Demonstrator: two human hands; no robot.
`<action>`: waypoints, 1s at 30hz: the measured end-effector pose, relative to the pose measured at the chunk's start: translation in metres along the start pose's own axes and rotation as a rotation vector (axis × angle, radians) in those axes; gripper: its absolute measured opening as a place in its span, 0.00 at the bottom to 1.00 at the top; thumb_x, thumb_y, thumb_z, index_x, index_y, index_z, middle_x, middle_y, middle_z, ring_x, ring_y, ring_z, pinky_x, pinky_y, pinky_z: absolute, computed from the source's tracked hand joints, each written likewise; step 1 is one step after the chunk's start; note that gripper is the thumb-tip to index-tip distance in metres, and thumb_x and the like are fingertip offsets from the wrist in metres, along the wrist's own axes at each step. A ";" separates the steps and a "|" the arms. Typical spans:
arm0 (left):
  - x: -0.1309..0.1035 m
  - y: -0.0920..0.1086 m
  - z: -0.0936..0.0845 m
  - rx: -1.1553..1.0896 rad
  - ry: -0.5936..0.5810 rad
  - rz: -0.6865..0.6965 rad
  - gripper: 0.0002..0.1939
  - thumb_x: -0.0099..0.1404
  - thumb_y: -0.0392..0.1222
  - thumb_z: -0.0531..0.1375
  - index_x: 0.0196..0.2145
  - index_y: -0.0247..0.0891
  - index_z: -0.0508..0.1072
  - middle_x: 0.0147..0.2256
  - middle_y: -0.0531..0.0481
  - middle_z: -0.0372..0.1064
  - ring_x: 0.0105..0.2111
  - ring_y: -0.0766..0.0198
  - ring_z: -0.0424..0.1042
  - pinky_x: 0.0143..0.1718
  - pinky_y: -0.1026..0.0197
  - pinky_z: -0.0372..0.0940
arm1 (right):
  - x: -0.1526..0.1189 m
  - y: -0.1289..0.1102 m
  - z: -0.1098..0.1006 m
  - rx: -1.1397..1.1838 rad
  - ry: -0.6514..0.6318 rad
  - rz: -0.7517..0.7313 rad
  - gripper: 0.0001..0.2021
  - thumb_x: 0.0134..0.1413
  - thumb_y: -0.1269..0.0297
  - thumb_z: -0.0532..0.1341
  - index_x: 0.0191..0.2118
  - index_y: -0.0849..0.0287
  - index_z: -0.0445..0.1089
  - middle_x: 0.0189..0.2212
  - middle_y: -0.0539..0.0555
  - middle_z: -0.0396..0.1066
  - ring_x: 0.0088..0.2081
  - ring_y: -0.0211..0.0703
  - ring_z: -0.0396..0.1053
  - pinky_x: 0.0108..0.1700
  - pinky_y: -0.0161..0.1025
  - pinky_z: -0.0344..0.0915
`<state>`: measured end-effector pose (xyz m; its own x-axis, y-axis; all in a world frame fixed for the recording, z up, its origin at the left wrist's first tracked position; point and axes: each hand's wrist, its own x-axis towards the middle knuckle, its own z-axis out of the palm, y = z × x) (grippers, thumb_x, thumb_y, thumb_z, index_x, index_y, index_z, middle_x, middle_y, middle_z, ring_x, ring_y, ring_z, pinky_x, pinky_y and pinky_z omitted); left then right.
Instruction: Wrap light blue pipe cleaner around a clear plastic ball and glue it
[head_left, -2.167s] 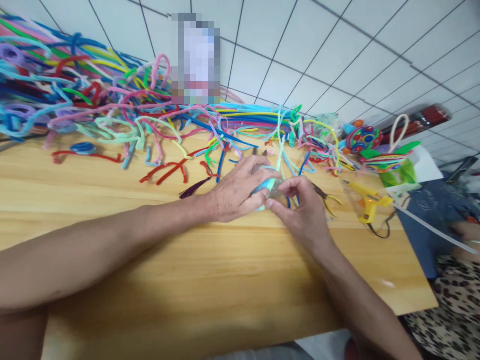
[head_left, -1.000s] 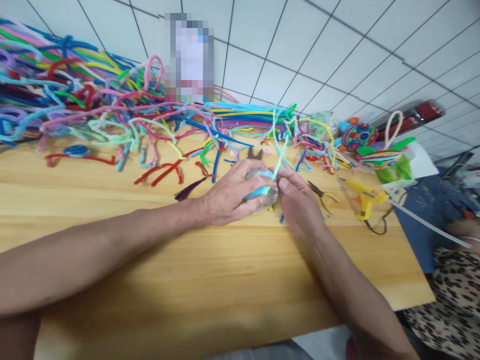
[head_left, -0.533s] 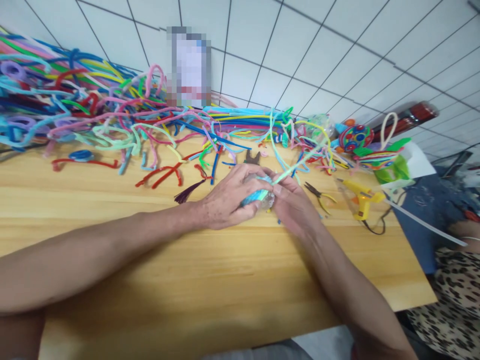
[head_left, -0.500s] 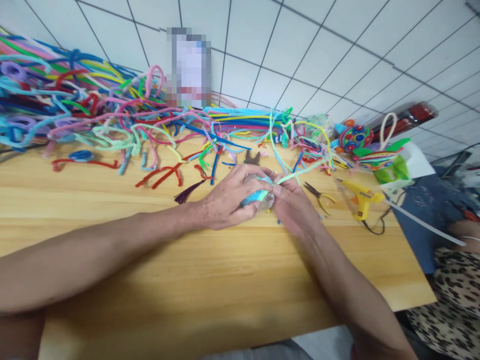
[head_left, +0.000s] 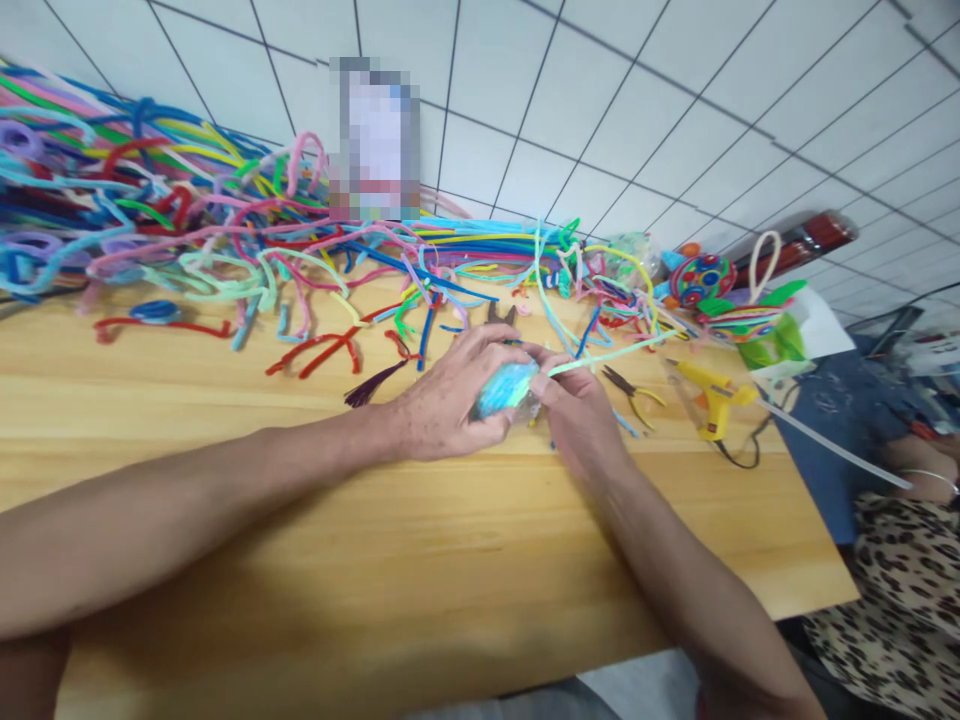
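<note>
My left hand (head_left: pixel 465 395) is closed round a clear plastic ball partly covered in blue and green pipe cleaner (head_left: pixel 508 388). At the ball's right side, my right hand (head_left: pixel 581 405) pinches a pale green pipe cleaner (head_left: pixel 619 352) between thumb and fingers. The free length of that pipe cleaner slants up to the right. Fingers hide part of the ball. Behind my left hand lie dark-jawed pliers (head_left: pixel 502 318), partly covered. Yellow-handled pliers (head_left: pixel 634 392) rest to the right of my right hand.
Heaped pipe cleaners (head_left: pixel 187 215) line the back of the wooden table (head_left: pixel 360 580). A yellow glue gun (head_left: pixel 712 395) lies at the right, its white glue stick sticking out. A dark tassel (head_left: pixel 375 383) lies left of centre. Someone in leopard print (head_left: pixel 885 590) sits beyond the right edge.
The ball has turned a little in my left hand, showing more of its blue and green side. My right hand has shifted slightly, and the pale green strand reaches further right.
</note>
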<state>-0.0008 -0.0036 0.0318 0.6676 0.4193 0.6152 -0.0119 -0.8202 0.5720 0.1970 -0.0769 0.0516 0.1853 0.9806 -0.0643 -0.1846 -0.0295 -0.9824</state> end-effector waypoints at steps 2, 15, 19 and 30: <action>0.003 0.004 -0.003 -0.029 -0.027 -0.024 0.23 0.73 0.42 0.60 0.63 0.41 0.64 0.63 0.35 0.69 0.70 0.41 0.65 0.69 0.32 0.67 | 0.000 0.001 -0.001 -0.003 0.007 0.000 0.19 0.41 0.51 0.84 0.29 0.49 0.76 0.51 0.51 0.82 0.56 0.51 0.76 0.55 0.47 0.74; -0.005 0.008 0.005 0.004 0.005 -0.081 0.32 0.76 0.45 0.59 0.73 0.40 0.58 0.67 0.32 0.62 0.68 0.42 0.65 0.70 0.32 0.66 | -0.003 -0.009 -0.004 -0.045 0.004 -0.040 0.17 0.44 0.49 0.83 0.32 0.48 0.80 0.54 0.51 0.80 0.52 0.48 0.75 0.51 0.45 0.74; -0.006 0.010 0.007 0.011 0.011 -0.091 0.30 0.74 0.43 0.60 0.70 0.43 0.59 0.66 0.34 0.62 0.67 0.43 0.65 0.69 0.32 0.67 | -0.003 -0.008 -0.004 -0.040 -0.001 -0.012 0.16 0.45 0.50 0.82 0.32 0.49 0.78 0.55 0.51 0.80 0.52 0.49 0.75 0.52 0.46 0.74; -0.007 0.011 0.010 0.025 0.039 -0.108 0.26 0.75 0.46 0.59 0.67 0.38 0.62 0.65 0.31 0.66 0.67 0.42 0.68 0.67 0.34 0.69 | -0.010 -0.003 -0.001 -0.024 0.009 -0.032 0.12 0.48 0.55 0.80 0.32 0.49 0.79 0.55 0.51 0.80 0.57 0.50 0.74 0.57 0.47 0.72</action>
<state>0.0017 -0.0195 0.0289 0.6348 0.5203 0.5713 0.0778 -0.7786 0.6227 0.1968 -0.0864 0.0550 0.1992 0.9794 -0.0342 -0.1556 -0.0029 -0.9878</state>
